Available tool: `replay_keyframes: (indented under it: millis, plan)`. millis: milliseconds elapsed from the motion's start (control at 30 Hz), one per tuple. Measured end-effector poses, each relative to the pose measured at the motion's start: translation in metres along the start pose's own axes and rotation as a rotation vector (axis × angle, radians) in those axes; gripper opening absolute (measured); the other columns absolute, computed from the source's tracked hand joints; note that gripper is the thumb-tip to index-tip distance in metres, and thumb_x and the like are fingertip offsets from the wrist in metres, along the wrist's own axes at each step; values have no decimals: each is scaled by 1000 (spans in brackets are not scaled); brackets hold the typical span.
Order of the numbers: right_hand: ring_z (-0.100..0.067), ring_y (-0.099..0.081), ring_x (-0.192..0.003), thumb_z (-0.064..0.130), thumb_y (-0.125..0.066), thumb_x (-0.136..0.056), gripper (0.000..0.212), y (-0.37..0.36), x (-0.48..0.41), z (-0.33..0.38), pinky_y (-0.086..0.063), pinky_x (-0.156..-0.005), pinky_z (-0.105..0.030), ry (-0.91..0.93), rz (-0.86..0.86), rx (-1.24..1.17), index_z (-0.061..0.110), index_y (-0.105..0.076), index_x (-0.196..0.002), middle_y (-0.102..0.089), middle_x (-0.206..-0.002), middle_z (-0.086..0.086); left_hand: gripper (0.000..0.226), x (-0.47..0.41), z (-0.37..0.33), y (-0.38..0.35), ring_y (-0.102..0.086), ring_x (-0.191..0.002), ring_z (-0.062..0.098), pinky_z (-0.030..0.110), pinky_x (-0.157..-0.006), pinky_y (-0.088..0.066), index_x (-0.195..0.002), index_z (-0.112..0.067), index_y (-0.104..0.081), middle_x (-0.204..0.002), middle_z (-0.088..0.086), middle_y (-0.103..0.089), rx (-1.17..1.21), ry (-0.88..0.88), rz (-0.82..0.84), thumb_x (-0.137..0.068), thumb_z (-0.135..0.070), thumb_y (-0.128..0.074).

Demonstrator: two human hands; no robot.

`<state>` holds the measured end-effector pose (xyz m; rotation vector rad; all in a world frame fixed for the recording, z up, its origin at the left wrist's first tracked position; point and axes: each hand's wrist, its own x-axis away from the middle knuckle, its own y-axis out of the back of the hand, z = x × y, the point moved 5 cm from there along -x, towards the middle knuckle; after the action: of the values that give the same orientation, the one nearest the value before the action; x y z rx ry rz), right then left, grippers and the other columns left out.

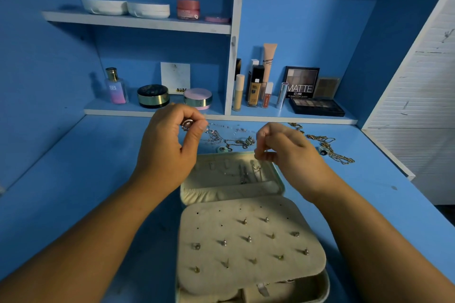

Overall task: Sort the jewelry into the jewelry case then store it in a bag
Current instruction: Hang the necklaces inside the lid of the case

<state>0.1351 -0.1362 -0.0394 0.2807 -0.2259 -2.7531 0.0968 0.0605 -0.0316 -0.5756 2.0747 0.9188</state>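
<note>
The left hand (170, 140) is raised above the blue tabletop (73, 192). Its thumb and curled fingers pinch a small round silvery piece of jewelry (187, 124) at the fingertips. To its right and a little lower, the right hand (283, 147) has its fingers curled in and its thumb pressed to the forefinger; whether anything thin is caught between them cannot be told.

Below and between both hands lies the open rectangular jewelry case with cream fabric lining (209, 195). Its far half, just under the right hand's fingertips, carries a few thin chains (245, 174) hanging against the lining. Its near half, down between the forearms, is covered by a cream padded panel (248, 204) studded with small earrings (248, 238).

Beyond the left hand's thumb tip, a tangle of silver chains (219, 138) lies loose on the tabletop. Beyond and to the right of the right hand lie gold chains (341, 157) with a blue eye bead (323, 151) among them. Further back, past both hands, blue shelves (138, 21) hold cosmetics jars, bottles and a black eyeshadow palette (316, 106).
</note>
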Motion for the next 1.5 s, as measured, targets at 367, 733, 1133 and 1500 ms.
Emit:
replay_keyframes:
  millis: [367,733,1133,1500]
  plan:
    - [-14,-51,-66,21,-48,-98,28,32,-3,11,-49,-79,-32,95,-138,-439,16,-68,-77,-50,-62,3,5,1,24,1,-49,-74,4,5,-67,-37,-95,-20,-53,-85,-19,-54,49,221,-62,-97,-17,-55]
    - [3,-53,-65,26,-61,-92,20,53,2,57,-40,-57,-8,421,-408,429,38,-58,-76,-59,-70,25,5,4,22,-10,-55,-87,17,35,-75,-47,-92,-13,-62,-88,-8,-60,-97,150,205,-93,-18,-60]
    - [-1,-50,-58,37,-61,-90,13,-10,-28,128,-37,-52,-8,449,8,689,27,-61,-81,-59,-69,6,29,12,-4,-19,-42,-121,-4,22,-103,-33,-113,-51,-55,-116,-29,-59,223,219,456,-86,-60,-44]
    - [-5,-38,-44,32,-68,-87,16,-6,-34,118,-32,-44,-10,429,-99,514,18,-66,-78,-50,-56,5,19,9,-15,-19,-61,-82,10,16,-67,-46,-91,-37,-70,-92,-9,-68,404,258,404,-85,-48,-56]
